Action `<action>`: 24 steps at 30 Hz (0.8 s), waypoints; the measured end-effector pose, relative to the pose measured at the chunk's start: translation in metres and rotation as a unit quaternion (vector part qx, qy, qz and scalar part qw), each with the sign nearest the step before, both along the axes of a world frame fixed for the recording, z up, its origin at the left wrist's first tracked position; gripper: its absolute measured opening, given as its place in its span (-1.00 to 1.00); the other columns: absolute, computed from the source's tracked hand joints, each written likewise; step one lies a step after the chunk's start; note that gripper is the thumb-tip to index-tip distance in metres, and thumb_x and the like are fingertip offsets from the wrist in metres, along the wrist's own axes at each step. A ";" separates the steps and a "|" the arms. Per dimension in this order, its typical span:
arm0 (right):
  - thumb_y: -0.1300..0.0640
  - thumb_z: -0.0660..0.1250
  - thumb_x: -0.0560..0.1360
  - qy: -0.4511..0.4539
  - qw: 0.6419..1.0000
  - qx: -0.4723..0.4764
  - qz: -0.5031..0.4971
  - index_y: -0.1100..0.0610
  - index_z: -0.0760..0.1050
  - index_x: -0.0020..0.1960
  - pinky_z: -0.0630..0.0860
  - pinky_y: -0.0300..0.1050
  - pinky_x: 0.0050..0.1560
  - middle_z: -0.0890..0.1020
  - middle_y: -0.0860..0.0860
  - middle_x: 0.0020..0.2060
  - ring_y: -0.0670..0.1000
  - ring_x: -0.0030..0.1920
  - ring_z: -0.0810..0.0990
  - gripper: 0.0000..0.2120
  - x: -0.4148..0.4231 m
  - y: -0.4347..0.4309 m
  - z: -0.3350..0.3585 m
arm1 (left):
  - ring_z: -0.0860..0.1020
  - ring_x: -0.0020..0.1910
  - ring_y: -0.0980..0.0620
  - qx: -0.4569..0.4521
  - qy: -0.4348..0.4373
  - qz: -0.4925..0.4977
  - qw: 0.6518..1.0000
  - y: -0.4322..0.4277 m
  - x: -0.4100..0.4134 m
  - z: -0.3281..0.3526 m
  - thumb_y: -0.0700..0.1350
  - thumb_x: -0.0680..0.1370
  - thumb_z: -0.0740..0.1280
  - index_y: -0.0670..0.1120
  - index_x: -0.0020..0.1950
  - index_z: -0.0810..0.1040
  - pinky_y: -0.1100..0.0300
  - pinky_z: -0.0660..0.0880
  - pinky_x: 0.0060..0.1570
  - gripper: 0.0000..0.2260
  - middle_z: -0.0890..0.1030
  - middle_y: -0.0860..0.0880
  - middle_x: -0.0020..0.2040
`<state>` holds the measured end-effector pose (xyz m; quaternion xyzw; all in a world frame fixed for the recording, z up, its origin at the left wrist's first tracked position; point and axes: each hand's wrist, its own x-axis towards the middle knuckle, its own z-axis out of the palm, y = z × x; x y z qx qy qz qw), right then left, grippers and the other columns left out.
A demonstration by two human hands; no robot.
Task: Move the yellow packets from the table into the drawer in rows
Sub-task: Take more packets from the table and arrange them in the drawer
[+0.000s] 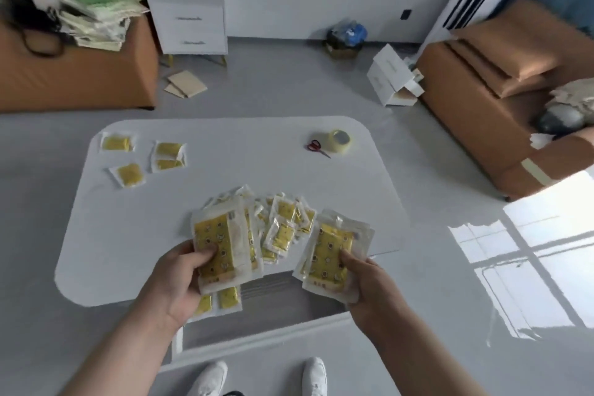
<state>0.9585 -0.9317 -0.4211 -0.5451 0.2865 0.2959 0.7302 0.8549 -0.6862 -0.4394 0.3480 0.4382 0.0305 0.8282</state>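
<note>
My left hand (175, 283) grips a stack of yellow packets (221, 247) above the table's front edge. My right hand (369, 286) grips a second stack of yellow packets (331, 251) over the open drawer (283, 315), which is pulled out below the table's front edge. Two yellow packets (221, 299) lie side by side in the drawer's left end. A loose pile of yellow packets (283, 222) rests on the white table (225, 151) between my hands. Several single packets (130, 173) lie at the table's far left.
Red scissors (318, 148) and a tape roll (339, 141) lie at the table's far right. Orange sofas stand at the left (74, 74) and right (501, 100). A white cabinet (189, 19) and a white box (393, 77) stand on the floor beyond. My white shoes (315, 376) show below the drawer.
</note>
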 end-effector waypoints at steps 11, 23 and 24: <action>0.25 0.38 0.33 0.007 0.994 0.031 0.102 0.36 0.59 0.08 0.66 0.22 -0.18 0.70 0.31 -0.04 0.28 -0.09 0.72 -0.66 0.046 -0.003 -0.169 | 0.70 -0.12 -0.08 0.188 0.053 -0.021 0.981 -0.051 0.027 -0.134 -0.38 0.50 0.35 -0.19 -0.01 0.64 0.10 0.60 -0.22 -0.84 0.72 -0.14 -0.12; 0.26 0.35 0.37 -0.016 0.968 0.098 0.231 0.31 0.70 -0.12 0.69 0.07 -0.16 0.70 0.30 -0.02 0.23 -0.06 0.72 -0.81 0.049 0.040 -0.424 | 0.70 -0.17 -0.03 0.307 -0.064 -0.022 0.949 -0.008 0.020 -0.356 -0.33 0.20 0.49 -0.01 -0.20 0.72 0.27 0.59 -0.29 -0.72 0.72 -0.13 -0.15; 0.26 0.35 0.38 -0.021 0.963 0.103 0.249 0.30 0.71 -0.11 0.69 0.05 -0.14 0.70 0.30 -0.01 0.23 -0.05 0.72 -0.81 0.049 0.041 -0.438 | 0.70 -0.15 -0.05 0.314 -0.085 -0.027 0.945 -0.003 0.018 -0.368 -0.29 0.19 0.52 -0.02 -0.18 0.73 0.24 0.60 -0.28 -0.73 0.72 -0.14 -0.14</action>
